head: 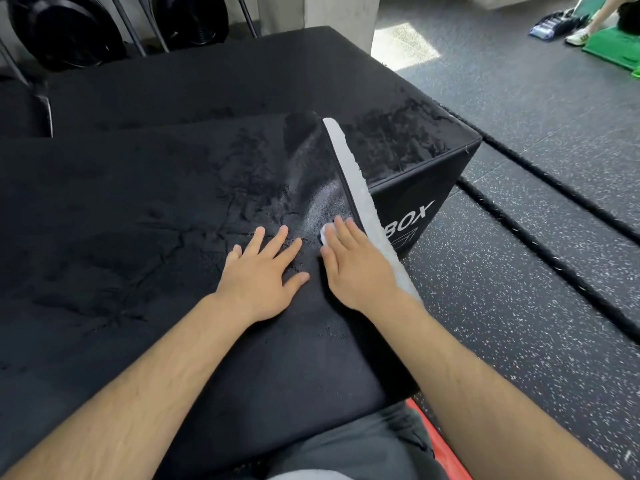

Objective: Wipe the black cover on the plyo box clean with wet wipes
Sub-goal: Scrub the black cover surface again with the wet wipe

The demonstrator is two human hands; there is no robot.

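The black cover (138, 209) lies spread over the plyo box (408, 216), which shows white "BOX" lettering on its side. A flap of the cover is folded up, showing a shiny black face (311, 174) and a white fuzzy strip (360, 199) along its edge. My left hand (263, 275) rests flat on the cover with straight, spread fingers. My right hand (356, 265) presses a white wet wipe (325, 233) against the shiny face beside the strip; only a corner of the wipe shows under the fingers. Damp streaks mark the cover.
Speckled grey rubber floor (519, 306) extends to the right, crossed by thick black ropes (554, 265). Black weight plates (65, 29) stand at the back left. A person's foot in a white shoe (578, 36) and a green mat (613, 46) are at the far right. An orange-red object (440, 445) lies by my lap.
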